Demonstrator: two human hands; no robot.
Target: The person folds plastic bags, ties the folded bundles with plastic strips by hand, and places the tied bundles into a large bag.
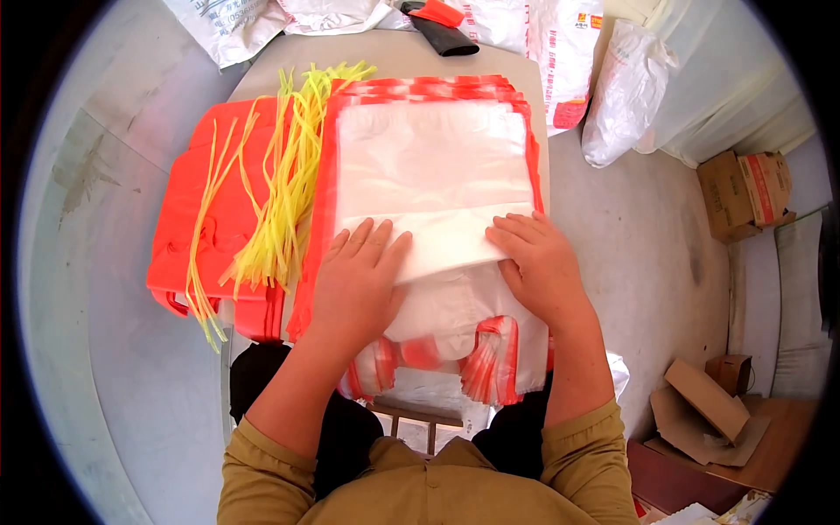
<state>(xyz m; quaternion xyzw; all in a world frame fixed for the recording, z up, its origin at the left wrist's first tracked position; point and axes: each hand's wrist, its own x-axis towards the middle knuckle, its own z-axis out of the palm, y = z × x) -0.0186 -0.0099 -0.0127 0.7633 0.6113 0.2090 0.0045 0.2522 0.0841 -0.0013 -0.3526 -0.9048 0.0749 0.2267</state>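
A stack of clear plastic bags with red edges [433,153] lies in front of me, its handle ends [492,363] hanging toward my lap. Across the middle of the stack runs a white folded band [446,238], apparently plastic film. My left hand [363,278] rests flat on the band's left end, fingers stretched out. On the right end lies my right hand [541,261], also flat, its thumb by the band's lower edge. Neither hand is closed around anything.
Yellow plastic ties [293,179] lie left of the stack, partly over red plastic bags [197,197]. White printed sacks [560,66] and a black-and-red item [442,31] are at the back. Cardboard boxes [744,197] stand at the right, with opened cardboard [704,416] lower down.
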